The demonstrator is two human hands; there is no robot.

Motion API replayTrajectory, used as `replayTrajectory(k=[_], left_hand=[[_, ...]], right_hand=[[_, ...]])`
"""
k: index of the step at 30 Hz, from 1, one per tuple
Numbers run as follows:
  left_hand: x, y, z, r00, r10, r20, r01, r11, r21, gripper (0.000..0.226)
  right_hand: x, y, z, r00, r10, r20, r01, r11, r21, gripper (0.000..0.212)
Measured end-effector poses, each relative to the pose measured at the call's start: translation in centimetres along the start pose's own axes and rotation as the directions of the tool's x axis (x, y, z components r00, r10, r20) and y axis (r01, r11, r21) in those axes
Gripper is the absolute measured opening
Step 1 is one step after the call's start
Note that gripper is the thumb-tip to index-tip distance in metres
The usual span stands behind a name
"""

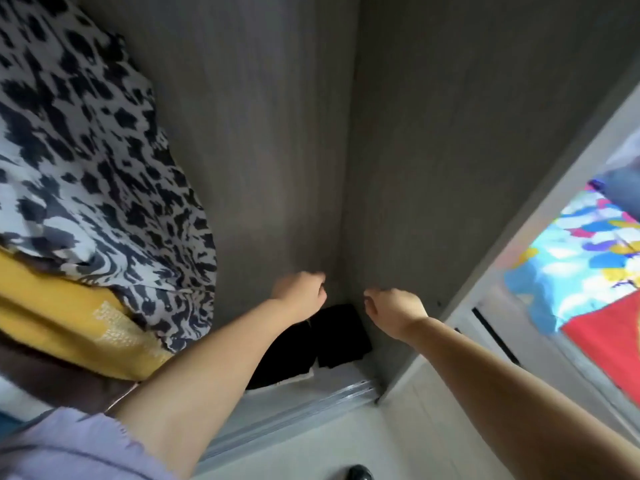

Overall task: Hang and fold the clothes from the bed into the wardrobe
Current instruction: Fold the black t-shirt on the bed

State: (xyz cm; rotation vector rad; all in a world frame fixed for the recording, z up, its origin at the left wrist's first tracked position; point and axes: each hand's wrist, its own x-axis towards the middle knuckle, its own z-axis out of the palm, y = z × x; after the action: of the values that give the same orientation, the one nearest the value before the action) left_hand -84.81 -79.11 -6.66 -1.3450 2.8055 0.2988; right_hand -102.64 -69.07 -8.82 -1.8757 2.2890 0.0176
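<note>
- left hand (300, 295) and right hand (394, 311) both reach into the wardrobe (450, 133), fingers curled, can't tell if they grip anything
- black clothes (332, 341) sit right below both hands
- spotted garment (86, 161) hangs off to the left hand's side

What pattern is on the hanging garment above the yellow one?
Black blotches on white, animal-print style garment; head view.

A bedroom in a home, seen from the mouth of a grey wardrobe (450, 133). Clothes hang inside it, a black-and-white print (86, 150) over a yellow garment (69, 317), and a sliding-door track (311, 400) runs along its foot. Off to the right lies a bed (595, 258) under a bright patterned cover.
</note>
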Motion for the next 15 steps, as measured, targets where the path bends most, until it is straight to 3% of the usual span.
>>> replayTrajectory(k=[4,8,12,15], left_hand=[[-1.3,7.1,0.8,0.961,0.262,0.085,-0.266,0.963,0.045,0.026],[-2.9,16.2,2.2,0.842,0.508,0.184,-0.525,0.849,0.061,0.027],[-3.9,27.2,2.3,0.700,0.687,0.193,-0.708,0.704,0.058,0.026],[-3.7,36.1,2.1,0.632,0.758,0.162,-0.773,0.631,0.065,0.027]], right_hand=[[-7.1,4.2,-0.1,0.992,0.124,-0.001,-0.124,0.992,-0.019,0.031],[-14.9,9.8,-1.1,0.956,0.292,0.018,-0.292,0.956,-0.031,0.028],[-23.5,16.7,-2.9,0.876,0.482,-0.027,-0.482,0.876,-0.007,0.027],[-30.1,22.2,-4.0,0.794,0.604,-0.067,-0.606,0.795,-0.027,0.029]])
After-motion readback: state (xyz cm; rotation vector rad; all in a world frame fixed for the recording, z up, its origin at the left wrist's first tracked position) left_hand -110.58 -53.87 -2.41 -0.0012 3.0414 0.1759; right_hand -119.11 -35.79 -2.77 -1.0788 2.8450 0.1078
